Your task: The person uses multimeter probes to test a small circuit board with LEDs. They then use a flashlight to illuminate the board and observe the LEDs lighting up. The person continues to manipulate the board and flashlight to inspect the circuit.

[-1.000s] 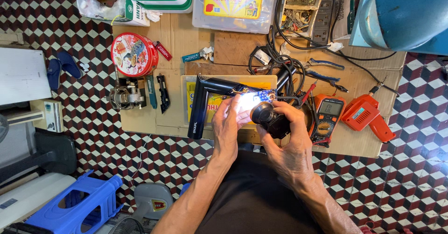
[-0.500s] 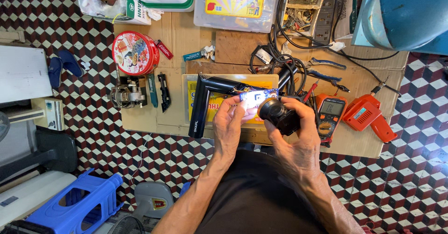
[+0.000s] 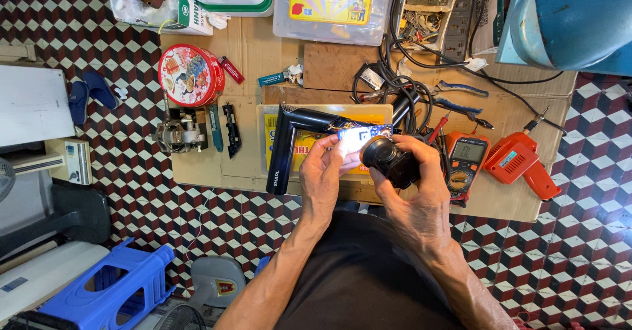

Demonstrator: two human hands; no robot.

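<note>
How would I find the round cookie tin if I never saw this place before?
Look at the sheet of brown cardboard lying on the checkered floor, and go to its left edge, far from the orange tool on the other side. The round tin lies there, just above a small grey metal machine part. It is the only red, circular thing, with a picture on its lid.

The floor point(image 3: 131, 192) is tiled in a cube pattern of red, black and white, and bright light glares on it at the lower right. A flat sheet of cardboard point(image 3: 520, 198) lies on the tiles as a work surface, its far edge crowded. A blue plastic stool point(image 3: 108, 290) stands at the lower left, with a grey fan base point(image 3: 214, 280) just beside it. A white panel point(image 3: 29, 103) lies at the left edge, blue slippers point(image 3: 89, 93) next to it. A large blue drum point(image 3: 569, 14) fills the top right corner.
</note>
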